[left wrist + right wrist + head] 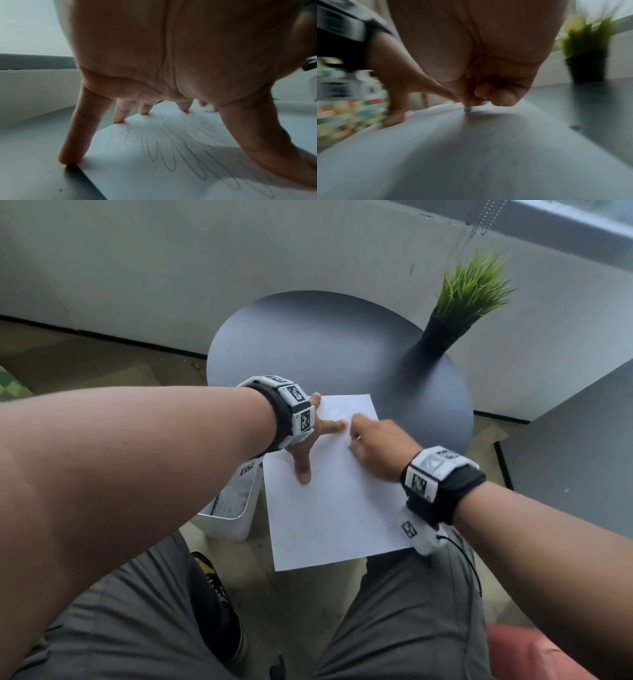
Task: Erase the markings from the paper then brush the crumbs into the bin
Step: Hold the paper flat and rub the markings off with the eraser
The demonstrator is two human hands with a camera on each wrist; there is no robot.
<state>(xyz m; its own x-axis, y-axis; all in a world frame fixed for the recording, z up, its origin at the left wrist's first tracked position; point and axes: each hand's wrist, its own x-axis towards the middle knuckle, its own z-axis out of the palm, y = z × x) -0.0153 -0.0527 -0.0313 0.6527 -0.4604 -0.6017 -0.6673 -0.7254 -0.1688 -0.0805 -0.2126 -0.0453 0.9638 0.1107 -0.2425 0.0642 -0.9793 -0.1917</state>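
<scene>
A white sheet of paper [335, 508] lies on the round dark table [325, 344], its near end hanging over the table's edge. My left hand [317, 440] presses on the sheet's far left part with fingers [80, 135] spread straight. Grey pencil scribbles [171, 152] run under that palm. My right hand [356, 433] is just to its right, fingers curled, pinching a small eraser [467, 109] whose tip touches the paper. The right wrist view is blurred by motion. A white bin [236, 522] stands on the floor, left of the paper and below the table.
A green plant in a black pot [442, 333] stands on the table's right side, beyond my right hand. A grey wall runs behind the table, and a dark cabinet [565, 474] is at the right. My knees are under the paper's near end.
</scene>
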